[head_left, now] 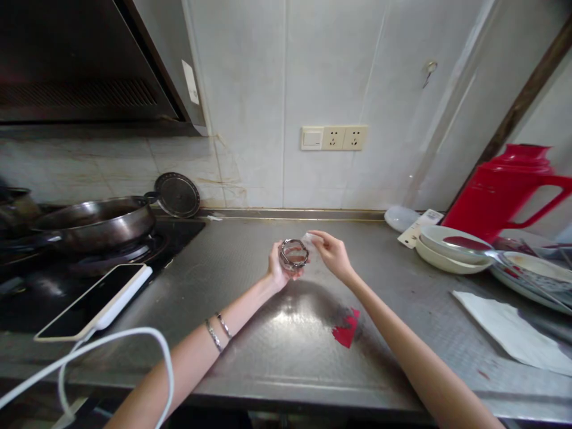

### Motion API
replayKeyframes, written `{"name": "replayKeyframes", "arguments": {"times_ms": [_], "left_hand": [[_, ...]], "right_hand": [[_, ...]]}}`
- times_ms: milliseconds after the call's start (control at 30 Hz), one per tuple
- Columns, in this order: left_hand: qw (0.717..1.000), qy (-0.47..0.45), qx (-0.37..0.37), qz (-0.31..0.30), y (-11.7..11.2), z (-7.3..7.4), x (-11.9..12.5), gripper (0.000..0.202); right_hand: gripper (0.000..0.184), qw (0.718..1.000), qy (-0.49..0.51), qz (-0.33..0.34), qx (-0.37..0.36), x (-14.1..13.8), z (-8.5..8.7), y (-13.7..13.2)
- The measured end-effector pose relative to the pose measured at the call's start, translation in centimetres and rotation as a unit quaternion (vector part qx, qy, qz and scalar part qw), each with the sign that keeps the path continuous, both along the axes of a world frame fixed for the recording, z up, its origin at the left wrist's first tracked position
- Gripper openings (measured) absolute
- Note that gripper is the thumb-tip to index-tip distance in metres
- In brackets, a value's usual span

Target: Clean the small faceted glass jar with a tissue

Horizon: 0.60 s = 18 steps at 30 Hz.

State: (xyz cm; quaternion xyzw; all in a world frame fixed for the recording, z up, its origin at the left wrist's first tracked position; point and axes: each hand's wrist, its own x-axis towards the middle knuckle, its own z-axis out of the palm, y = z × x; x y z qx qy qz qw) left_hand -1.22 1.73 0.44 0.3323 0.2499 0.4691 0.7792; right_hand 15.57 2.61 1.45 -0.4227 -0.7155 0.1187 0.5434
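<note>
My left hand (276,268) is wrapped around a small clear glass (294,255) with reddish residue inside, held above the steel counter (277,345). My right hand (331,253) is just right of the glass, its fingers pinched on a small pale piece (309,239) at the rim; I cannot make out what that piece is. Two thin bracelets (218,330) circle my left wrist.
A wok (96,223) sits on the black stove at left, a round lid (177,194) leaning behind it. A phone (96,298) with a white cable (107,351) lies near the front. At right are stacked plates (451,253), a red thermos jug (504,190), a paper towel (513,333). A red scrap (346,329) lies mid-counter.
</note>
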Motion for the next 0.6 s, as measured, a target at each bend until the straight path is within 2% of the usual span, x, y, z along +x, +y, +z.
{"name": "replayKeyframes", "arguments": {"times_ms": [133,200,300,433,600], "left_hand": [[0.999,-0.035,-0.032,0.021,0.2,0.4,-0.4,0.053],[0.998,-0.044,-0.040,0.031,0.2,0.5,-0.5,0.052],[0.998,-0.046,-0.036,0.036,0.2,0.3,-0.5,0.052],[0.998,-0.032,-0.044,0.032,0.3,0.2,-0.4,0.050],[0.997,-0.043,-0.049,0.028,0.2,0.4,-0.5,0.051]], "right_hand": [[0.050,0.989,0.100,0.025,-0.102,0.2,-0.6,0.7],[0.054,0.980,0.140,0.051,-0.132,0.1,-0.9,0.8],[0.052,0.976,0.151,0.070,-0.140,-0.2,-1.3,0.9],[0.045,0.981,0.125,0.053,-0.136,-0.7,-1.5,0.9],[0.049,0.973,0.127,0.078,-0.174,-0.9,-1.0,0.2]]}}
